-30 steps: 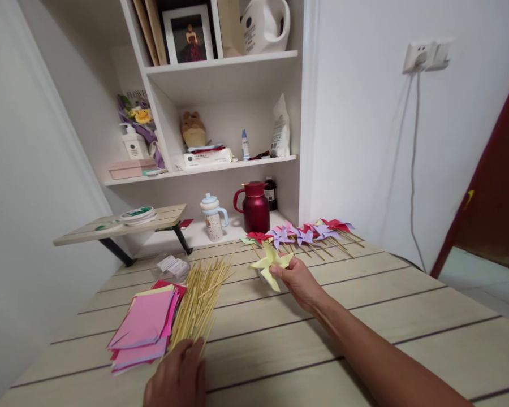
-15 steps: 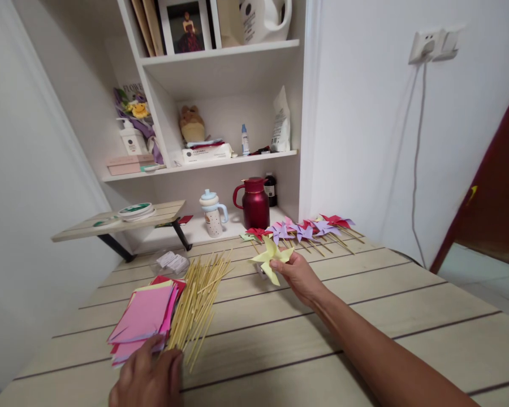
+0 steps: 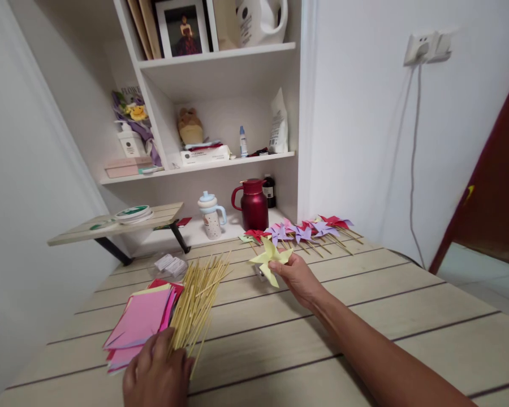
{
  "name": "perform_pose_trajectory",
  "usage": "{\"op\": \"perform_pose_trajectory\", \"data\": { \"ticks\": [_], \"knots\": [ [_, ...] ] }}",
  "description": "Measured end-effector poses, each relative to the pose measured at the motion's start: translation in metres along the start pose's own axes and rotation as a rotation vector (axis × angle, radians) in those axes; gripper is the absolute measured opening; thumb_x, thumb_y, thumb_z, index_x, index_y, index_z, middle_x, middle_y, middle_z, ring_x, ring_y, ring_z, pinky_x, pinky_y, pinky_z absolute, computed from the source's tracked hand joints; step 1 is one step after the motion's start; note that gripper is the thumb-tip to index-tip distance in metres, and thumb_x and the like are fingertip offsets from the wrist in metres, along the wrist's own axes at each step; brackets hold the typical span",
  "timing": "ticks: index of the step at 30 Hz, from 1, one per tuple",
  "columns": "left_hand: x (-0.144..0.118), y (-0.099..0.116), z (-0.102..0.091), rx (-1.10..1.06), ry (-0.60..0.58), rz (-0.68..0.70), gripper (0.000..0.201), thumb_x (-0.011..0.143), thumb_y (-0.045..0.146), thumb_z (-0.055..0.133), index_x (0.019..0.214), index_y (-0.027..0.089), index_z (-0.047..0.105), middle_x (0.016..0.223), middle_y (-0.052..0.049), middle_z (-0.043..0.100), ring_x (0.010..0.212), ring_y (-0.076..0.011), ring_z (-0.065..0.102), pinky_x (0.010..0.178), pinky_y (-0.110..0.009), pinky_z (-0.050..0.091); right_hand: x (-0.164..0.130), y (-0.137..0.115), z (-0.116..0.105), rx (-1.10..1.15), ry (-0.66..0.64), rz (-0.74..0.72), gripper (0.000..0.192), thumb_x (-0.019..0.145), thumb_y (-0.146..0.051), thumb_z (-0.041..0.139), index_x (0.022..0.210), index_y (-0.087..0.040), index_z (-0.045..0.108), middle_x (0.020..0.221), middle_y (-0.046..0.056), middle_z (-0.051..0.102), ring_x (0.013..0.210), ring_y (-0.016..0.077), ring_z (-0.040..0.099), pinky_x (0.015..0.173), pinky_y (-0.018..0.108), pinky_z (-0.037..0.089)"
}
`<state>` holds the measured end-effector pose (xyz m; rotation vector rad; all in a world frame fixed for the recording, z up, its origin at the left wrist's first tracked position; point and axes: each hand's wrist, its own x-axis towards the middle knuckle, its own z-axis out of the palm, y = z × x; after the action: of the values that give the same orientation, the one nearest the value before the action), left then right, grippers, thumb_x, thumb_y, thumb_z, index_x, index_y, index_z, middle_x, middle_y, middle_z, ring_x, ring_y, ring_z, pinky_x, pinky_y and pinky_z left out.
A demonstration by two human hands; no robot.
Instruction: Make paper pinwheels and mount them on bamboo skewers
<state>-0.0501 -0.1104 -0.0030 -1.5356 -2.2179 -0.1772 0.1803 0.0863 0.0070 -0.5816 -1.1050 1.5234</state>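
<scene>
The table point(image 3: 254, 347) fills the foreground; read from its middle, a row of pinwheels point(image 3: 303, 233) lies at 1 o'clock. Thin sticks point(image 3: 197, 297) spread at 10 o'clock, beside a coloured paper stack point(image 3: 142, 316) at 9. The left hand point(image 3: 156, 370), at 8 o'clock, curls over the sticks' near ends; I cannot tell whether it grips any. The right hand point(image 3: 299, 278) pinches the yellow pinwheel point(image 3: 266, 258) toward 1 o'clock, short of the row. The step looks like fetching a stick for it; the next move likely calls for parting 1 from the rest.
</scene>
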Motion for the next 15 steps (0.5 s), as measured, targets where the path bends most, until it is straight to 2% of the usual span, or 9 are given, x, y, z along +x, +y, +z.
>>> {"op": "perform_pose_trajectory", "data": {
  "ticks": [4,10,15],
  "knots": [
    [0.0047,0.0016,-0.0004,0.049,0.017,0.074,0.039,0.089,0.011,0.042,0.077,0.024,0.077,0.128,-0.007,0.066,0.124,-0.0304,0.050,0.100,-0.047,0.032,0.0006,-0.0005,0.0001,0.003,-0.009,-0.012,0.037,0.054,-0.033,0.090,0.081,-0.018,0.070,0.081,0.003,0.073,0.076,0.0194,0.063,0.074,0.031,0.045],
    [0.0069,0.0006,0.0014,0.082,0.054,0.152,0.038,0.086,0.007,0.044,0.075,0.022,0.077,0.129,-0.009,0.067,0.123,-0.0301,0.053,0.102,-0.048,0.032,0.0008,-0.0023,-0.0001,0.025,-0.042,-0.015,0.034,0.057,-0.031,0.089,0.082,-0.016,0.071,0.079,0.003,0.073,0.073,0.0182,0.062,0.073,0.031,0.045],
    [0.0092,0.0029,0.0025,0.060,0.176,0.221,0.032,0.085,0.009,0.048,0.077,0.022,0.076,0.123,-0.011,0.069,0.117,-0.0327,0.056,0.101,-0.053,0.034,0.0011,-0.0024,-0.0013,0.045,-0.057,-0.027,0.034,0.057,-0.029,0.088,0.084,-0.016,0.071,0.080,0.003,0.072,0.074,0.0173,0.061,0.072,0.030,0.045]
  ]
}}
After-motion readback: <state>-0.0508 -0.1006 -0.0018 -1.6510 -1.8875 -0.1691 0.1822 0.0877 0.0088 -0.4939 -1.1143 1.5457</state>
